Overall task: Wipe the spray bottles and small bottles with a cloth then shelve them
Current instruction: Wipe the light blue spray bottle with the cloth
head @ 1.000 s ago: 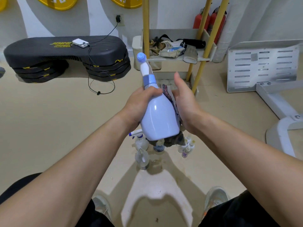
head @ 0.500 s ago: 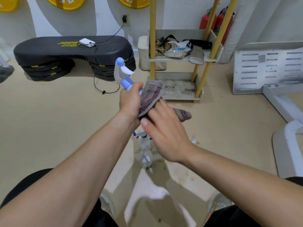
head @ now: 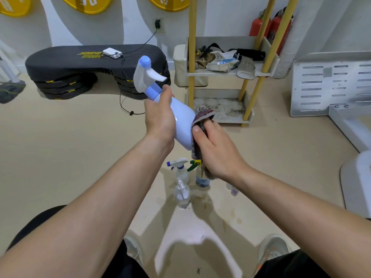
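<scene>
In the head view, a pale blue spray bottle (head: 181,117) is held up in the air. It is tilted, with its trigger top pointing up and away. The left grip (head: 160,119) is wrapped round the bottle's neck, just under the blue collar. The right grip (head: 216,153) is closed on a dark striped cloth (head: 202,115). The cloth is pressed on the bottle's fat side, right beside the left grip.

The bottle looks like smooth, hard plastic, so it may be slippery. How full it is cannot be told, so its weight is not known. The thin neck is judged the best place to hold, since fingers can go all the way round it. The trigger should not be squeezed. The cloth is soft and floppy and can be bunched up.

Below the right grip, more bottles are seen on the floor: a blue-and-white trigger bottle (head: 178,170), a green-and-yellow trigger bottle (head: 198,175) and a clear pump bottle (head: 182,194). Small bottles (head: 232,190) are partly hidden by the right arm. Far past both grips, a yellow-poled shelf (head: 220,105) is seen.
</scene>
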